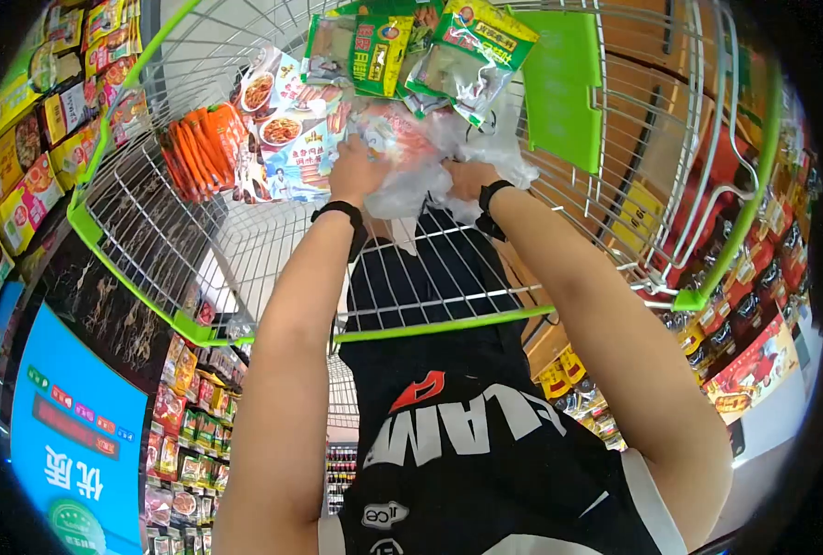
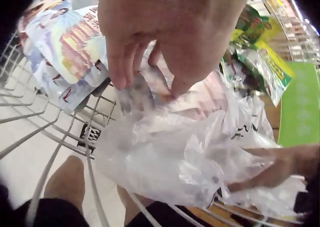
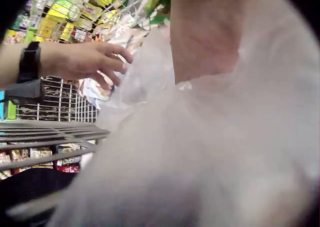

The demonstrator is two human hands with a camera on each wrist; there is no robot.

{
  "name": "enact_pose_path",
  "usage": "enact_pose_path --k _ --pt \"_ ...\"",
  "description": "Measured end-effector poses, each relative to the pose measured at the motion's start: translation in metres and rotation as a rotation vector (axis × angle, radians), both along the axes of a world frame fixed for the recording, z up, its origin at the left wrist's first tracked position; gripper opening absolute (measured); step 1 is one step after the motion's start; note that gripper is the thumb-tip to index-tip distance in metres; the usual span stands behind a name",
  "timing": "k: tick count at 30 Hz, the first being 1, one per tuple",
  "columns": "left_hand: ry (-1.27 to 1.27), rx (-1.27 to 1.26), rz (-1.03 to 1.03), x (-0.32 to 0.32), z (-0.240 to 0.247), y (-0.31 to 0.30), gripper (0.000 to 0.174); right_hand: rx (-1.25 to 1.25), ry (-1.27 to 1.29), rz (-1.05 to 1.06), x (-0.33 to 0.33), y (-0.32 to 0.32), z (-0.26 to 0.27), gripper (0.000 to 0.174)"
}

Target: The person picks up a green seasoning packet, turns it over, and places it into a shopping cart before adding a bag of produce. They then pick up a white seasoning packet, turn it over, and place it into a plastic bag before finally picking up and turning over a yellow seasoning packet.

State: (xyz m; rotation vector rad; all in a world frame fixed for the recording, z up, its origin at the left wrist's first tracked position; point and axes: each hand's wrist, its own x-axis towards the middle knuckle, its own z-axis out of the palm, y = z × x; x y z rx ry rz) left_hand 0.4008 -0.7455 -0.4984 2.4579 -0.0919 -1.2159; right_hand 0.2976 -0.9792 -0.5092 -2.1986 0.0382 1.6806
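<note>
Both hands reach into a wire shopping cart (image 1: pixel 152 231) and work on a crumpled clear plastic bag (image 1: pixel 411 162). My left hand (image 1: pixel 356 166) pinches the bag's upper edge; the left wrist view shows its fingertips (image 2: pixel 120 79) curled into the plastic bag (image 2: pixel 175 152). My right hand (image 1: pixel 467 180) grips the bag's other side, and its fingers (image 2: pixel 272 169) close on the film low on the right. In the right wrist view the bag (image 3: pixel 200 162) fills most of the picture, with the left hand (image 3: pixel 117 67) beyond it. What the bag holds is hidden.
In the cart lie an orange sausage pack (image 1: pixel 203 148), a colourful printed packet (image 1: pixel 286 129) and several green snack packets (image 1: pixel 420 42). A green flap (image 1: pixel 559 83) stands at the cart's far right. Stocked shelves (image 1: pixel 23 157) line both sides of the aisle.
</note>
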Motion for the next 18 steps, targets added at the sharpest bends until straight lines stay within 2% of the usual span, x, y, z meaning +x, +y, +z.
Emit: enact_pose_path --k 2,5,8,11,12,15,17,18 --pt "-0.078 0.027 -0.059 0.014 0.023 -0.019 0.085 -0.012 -0.053 -0.037 -0.022 -0.005 -0.057 0.045" --pt "-0.3 0.051 -0.417 0.016 0.022 -0.036 0.099 -0.053 -0.332 0.285 -0.029 -0.005 -0.09 0.026" --pt "-0.359 0.128 -0.548 0.001 0.003 -0.044 0.102 -0.05 -0.32 0.142 -0.022 0.001 -0.088 0.025" --pt "-0.332 0.019 -0.453 -0.006 -0.01 -0.044 0.086 -0.045 -0.166 -0.028 -0.011 -0.001 -0.085 0.031" --pt "-0.331 0.001 -0.479 -0.005 -0.009 -0.042 0.074 -0.045 -0.134 -0.076 -0.008 -0.003 -0.081 0.034" --pt "-0.302 -0.031 -0.562 -0.001 0.0 -0.036 0.043 0.083 0.047 0.053 0.019 -0.018 -0.055 0.05" --pt "-0.215 -0.034 -0.635 -0.001 0.005 -0.032 0.024 0.133 0.15 -0.013 0.025 -0.019 -0.054 0.064" --pt "-0.241 -0.048 -0.602 0.001 0.007 -0.03 0.02 0.158 0.203 -0.046 0.027 -0.021 -0.055 0.071"
